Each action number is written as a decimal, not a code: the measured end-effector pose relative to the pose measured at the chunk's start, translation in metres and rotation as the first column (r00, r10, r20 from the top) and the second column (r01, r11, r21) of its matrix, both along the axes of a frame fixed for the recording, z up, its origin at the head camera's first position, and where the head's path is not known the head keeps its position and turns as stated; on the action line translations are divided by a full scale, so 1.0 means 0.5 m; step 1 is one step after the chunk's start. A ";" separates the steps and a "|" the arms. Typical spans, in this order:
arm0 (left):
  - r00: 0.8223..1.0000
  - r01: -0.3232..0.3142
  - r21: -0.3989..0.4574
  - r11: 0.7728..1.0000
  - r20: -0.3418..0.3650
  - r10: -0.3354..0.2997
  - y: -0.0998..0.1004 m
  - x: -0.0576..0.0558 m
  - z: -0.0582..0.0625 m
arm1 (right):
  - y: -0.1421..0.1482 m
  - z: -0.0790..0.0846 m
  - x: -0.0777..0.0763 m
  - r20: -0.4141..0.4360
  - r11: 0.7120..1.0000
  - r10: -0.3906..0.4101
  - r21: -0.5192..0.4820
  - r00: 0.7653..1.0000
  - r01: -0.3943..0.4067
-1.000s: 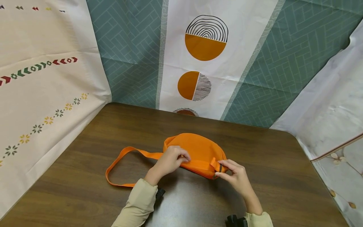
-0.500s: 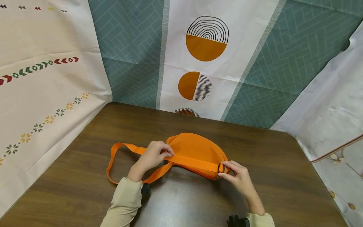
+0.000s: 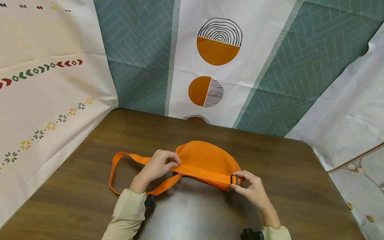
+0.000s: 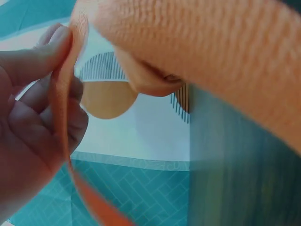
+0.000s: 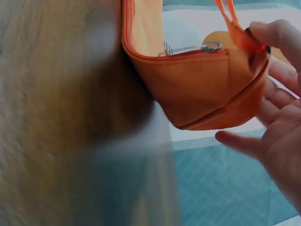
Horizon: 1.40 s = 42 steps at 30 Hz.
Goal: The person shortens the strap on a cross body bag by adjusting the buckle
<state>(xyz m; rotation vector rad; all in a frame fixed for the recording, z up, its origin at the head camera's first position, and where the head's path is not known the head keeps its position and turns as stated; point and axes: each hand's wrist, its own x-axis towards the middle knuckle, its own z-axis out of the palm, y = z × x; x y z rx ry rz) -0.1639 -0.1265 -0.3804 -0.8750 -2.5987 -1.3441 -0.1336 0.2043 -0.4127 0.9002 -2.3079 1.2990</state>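
Note:
An orange waist bag (image 3: 207, 156) lies on the table with its strap (image 3: 198, 172) drawn across its front. My left hand (image 3: 157, 166) pinches that strap at the bag's left side; in the left wrist view the webbing (image 4: 61, 94) runs between thumb and fingers. With thumb and fingertips, my right hand (image 3: 250, 185) holds the black strap buckle (image 3: 234, 179) at the bag's right end. A zipper pull (image 5: 211, 46) on the bag's edge shows in the right wrist view, near the right hand (image 5: 277, 108).
A loop of the strap (image 3: 112, 170) spreads over the brown table (image 3: 144, 133) to the left. Patterned cloths hang around it: a green and white one (image 3: 138, 60) behind, a cream one (image 3: 54, 100) at left, a pale one (image 3: 357, 116) at right.
My left hand has moved left from the bag's front, pulling the strap out straight from the buckle. A loose strap fold by the buckle has flattened. The right hand has stayed at the buckle.

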 end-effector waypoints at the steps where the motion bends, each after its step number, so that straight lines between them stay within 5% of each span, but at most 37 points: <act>1: 1.000 0.010 0.003 1.000 0.004 -0.010 -0.001 0.001 0.002 | 0.002 0.000 0.001 0.021 1.000 -0.015 0.025 1.000 0.014; 9: 0.990 0.112 -0.008 0.994 0.088 -0.111 0.007 0.007 0.008 | 0.006 0.014 0.014 0.077 0.980 0.006 0.199 0.997 -0.021; 15: 0.986 0.151 -0.117 0.982 -0.060 -0.159 0.043 0.010 0.014 | -0.015 0.018 0.015 -0.076 0.966 0.008 0.257 0.997 0.012; 19: 0.968 0.211 -0.213 0.954 -0.091 -0.234 0.074 0.005 0.015 | -0.033 0.022 0.012 -0.136 0.961 0.049 0.278 0.990 -0.010; 28: 0.929 0.332 -0.405 0.852 -0.015 -0.370 0.108 -0.009 -0.006 | -0.050 0.028 0.010 -0.040 0.908 0.104 0.412 0.994 -0.078; 35: 0.915 0.366 -0.407 0.837 -0.007 -0.403 0.087 -0.016 -0.009 | -0.035 0.026 0.014 -0.039 0.888 0.122 0.451 0.992 -0.092; 42: 0.917 0.366 -0.435 0.823 0.019 -0.398 0.057 -0.024 -0.006 | 0.006 0.016 0.015 -0.193 0.875 0.130 0.484 0.973 -0.021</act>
